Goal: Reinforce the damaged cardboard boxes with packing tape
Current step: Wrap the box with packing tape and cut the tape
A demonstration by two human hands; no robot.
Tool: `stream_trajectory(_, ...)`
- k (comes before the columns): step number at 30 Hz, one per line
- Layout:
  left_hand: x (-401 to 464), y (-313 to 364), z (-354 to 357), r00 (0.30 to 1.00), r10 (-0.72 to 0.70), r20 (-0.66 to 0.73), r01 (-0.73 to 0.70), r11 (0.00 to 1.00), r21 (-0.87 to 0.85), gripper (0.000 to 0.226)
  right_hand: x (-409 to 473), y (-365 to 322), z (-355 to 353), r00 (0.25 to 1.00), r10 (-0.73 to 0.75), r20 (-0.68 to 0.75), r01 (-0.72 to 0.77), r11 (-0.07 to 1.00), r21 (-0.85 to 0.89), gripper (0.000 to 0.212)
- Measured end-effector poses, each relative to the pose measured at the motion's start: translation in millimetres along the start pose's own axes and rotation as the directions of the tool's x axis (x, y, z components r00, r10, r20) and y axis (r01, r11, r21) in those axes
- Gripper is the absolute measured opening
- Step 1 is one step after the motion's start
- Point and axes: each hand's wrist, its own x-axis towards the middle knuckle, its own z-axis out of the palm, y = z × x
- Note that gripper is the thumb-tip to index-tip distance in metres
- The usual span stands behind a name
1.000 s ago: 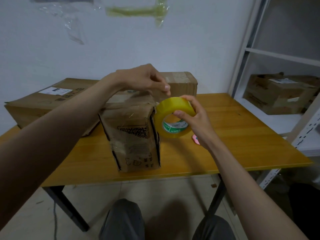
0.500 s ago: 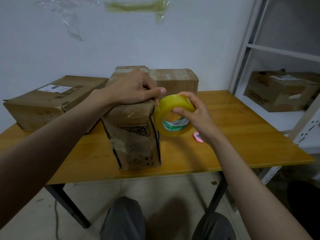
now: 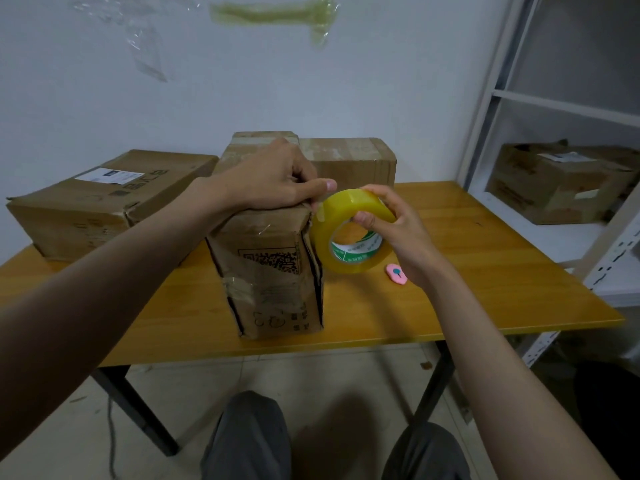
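Fingers (image 3: 313,188) of our left hand (image 3: 273,181) pinch the tape end at the upright cardboard box's (image 3: 270,268) top right corner; right hand (image 3: 391,230) grips the yellow tape roll (image 3: 346,233) just right of that edge, axis toward us. Box stands tall, near-centre on the wooden counter (image 3: 485,271). Pink cutter (image 3: 396,273) beside. White wall, shelving right.

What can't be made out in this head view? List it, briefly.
1. Top of the upright cardboard box: the left hand covers it.
2. Loose tape end: hidden in the left hand's grip beside the tape roll.
3. Roll label print: too small.
4. Shelf box: cut off by the frame edge.
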Motion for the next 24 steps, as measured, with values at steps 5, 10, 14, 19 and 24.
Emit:
stream_trajectory(5, -0.6, 2.8, 0.8, 1.000, 0.009, 0.009, -0.009, 0.999, 0.031, 0.045, 1.6, -4.5, -0.1, 1.000, 0.010, 0.013, -0.011, 0.999, 0.032, 0.055)
stream_trajectory(10, -4.2, 0.3, -2.8, 1.000, 0.026, 0.000, -0.026, 1.000, -0.004, 0.038, 3.6, -1.5, -0.4, 0.999, 0.040, 0.025, -0.041, 0.998, 0.044, 0.053)
stream_trajectory(14, -4.8, 1.8, -2.8, 0.999, 0.043, 0.001, -0.043, 0.999, -0.018, 0.036, 4.1, 1.1, -1.4, 0.999, 0.048, 0.023, -0.049, 0.996, 0.073, 0.053)
stream_trajectory(19, -4.2, 1.7, -2.6, 0.999, 0.024, 0.032, -0.024, 1.000, 0.007, 0.037, 4.7, 2.1, -2.9, 0.998, 0.052, 0.037, -0.055, 0.997, 0.063, 0.054)
stream_trajectory(24, -2.9, 1.5, -1.7, 0.998, 0.021, 0.055, -0.022, 0.999, 0.024, 0.040, 6.3, 0.4, -3.9, 0.997, 0.045, 0.061, -0.047, 0.998, 0.031, 0.054)
